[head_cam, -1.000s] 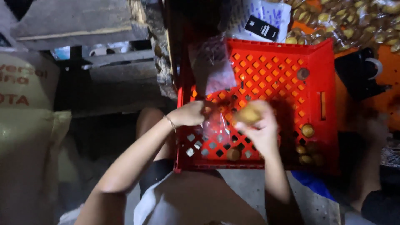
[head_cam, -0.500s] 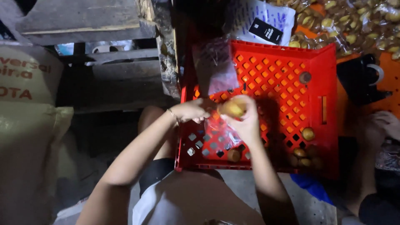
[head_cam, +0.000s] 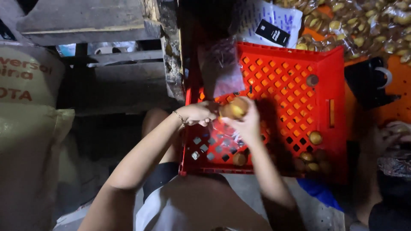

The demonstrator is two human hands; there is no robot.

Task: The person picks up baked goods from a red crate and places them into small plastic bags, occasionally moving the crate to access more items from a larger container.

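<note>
Over the near left part of a red plastic crate (head_cam: pixel 325 77), my right hand (head_cam: pixel 246 124) grips a round golden-brown bun (head_cam: pixel 234 108). My left hand (head_cam: pixel 198 114), with a thin bracelet at the wrist, pinches the mouth of a clear plastic bag (head_cam: pixel 222 130) right beside the bun. The two hands touch. Several more buns (head_cam: pixel 316 137) lie loose on the crate's floor at the right and near edge.
Clear bags (head_cam: pixel 220 70) hang over the crate's far left rim. Packed buns in bags (head_cam: pixel 364 25) pile at the top right beside a black mug (head_cam: pixel 370 81). Tan sacks (head_cam: pixel 25 128) stand left, a wooden pallet (head_cam: pixel 85 21) behind. Another person's hand (head_cam: pixel 387 132) is at the right.
My right hand has carried the bun leftward and slightly up, closer to my left hand and the bag's mouth. The view has shifted a little.
</note>
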